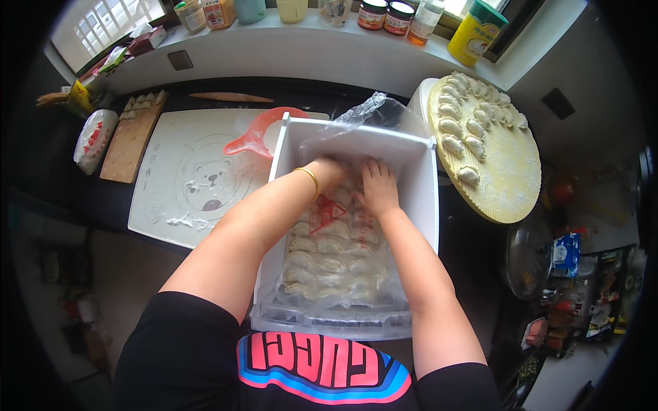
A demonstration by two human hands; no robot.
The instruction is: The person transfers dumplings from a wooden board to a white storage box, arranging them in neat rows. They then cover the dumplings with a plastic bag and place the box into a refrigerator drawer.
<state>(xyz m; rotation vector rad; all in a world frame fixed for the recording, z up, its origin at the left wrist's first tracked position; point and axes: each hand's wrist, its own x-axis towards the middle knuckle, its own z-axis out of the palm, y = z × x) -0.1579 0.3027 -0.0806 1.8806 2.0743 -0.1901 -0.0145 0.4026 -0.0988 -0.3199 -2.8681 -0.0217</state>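
Note:
Both hands reach down into a white plastic drawer-like bin (433,205). Rows of dumplings (331,264) lie in it under a clear plastic sheet (362,218) with red print. My left hand (331,172), blurred and with a gold bangle at the wrist, is near the bin's far side; its fingertips are hard to see. My right hand (379,185) rests on the plastic beside it, palm down and fingers somewhat spread. Loose clear film (367,115) hangs over the bin's far rim.
Left of the bin lie a floury white mat (175,154), a red strainer-like scoop (252,136), a wooden board (128,149) with small dumplings and a tapered rolling pin (231,96). At right, a round ridged tray (506,169) holds more dumplings. Jars (372,14) line the windowsill.

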